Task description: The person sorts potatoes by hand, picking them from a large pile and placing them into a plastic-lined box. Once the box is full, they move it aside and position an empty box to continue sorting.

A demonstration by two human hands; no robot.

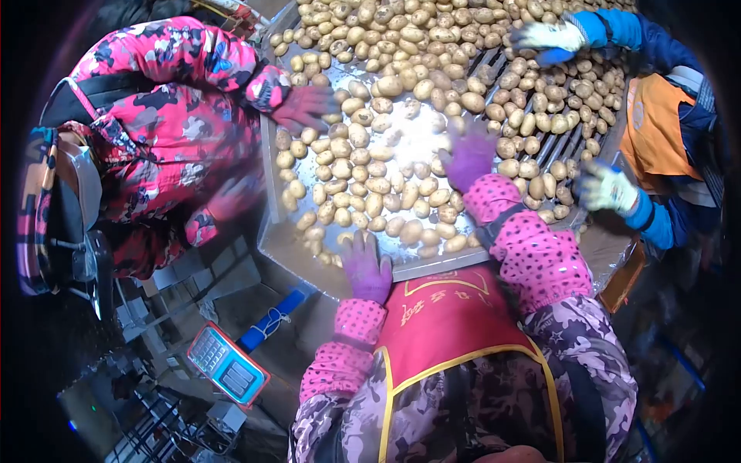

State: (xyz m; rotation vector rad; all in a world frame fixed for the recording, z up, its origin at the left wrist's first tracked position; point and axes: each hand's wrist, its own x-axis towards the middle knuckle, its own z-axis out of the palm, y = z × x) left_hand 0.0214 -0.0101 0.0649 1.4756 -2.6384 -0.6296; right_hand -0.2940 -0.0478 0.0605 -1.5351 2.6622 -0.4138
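Observation:
My left hand (pixel 367 268), in a purple glove, rests at the near edge of the metal sorting table (pixel 272 235), its fingers stretched out and touching the nearest potatoes. In a matching glove, my right hand (pixel 469 160) reaches further in over the potatoes (pixel 377 185), beside a bright glare on the metal. Its fingers are smeared by motion, and I cannot tell whether a potato is in them. Loose potatoes lie around both hands, while a thick heap of potatoes (pixel 432 35) covers the far side.
Across the left side, a person's red-gloved hand (pixel 303 108) lies at the table rim. On the right, another person's white-gloved hands (pixel 610 189) work by the slatted grate (pixel 570 147). A digital scale display (pixel 229 364) stands below left, beside a blue post (pixel 272 318).

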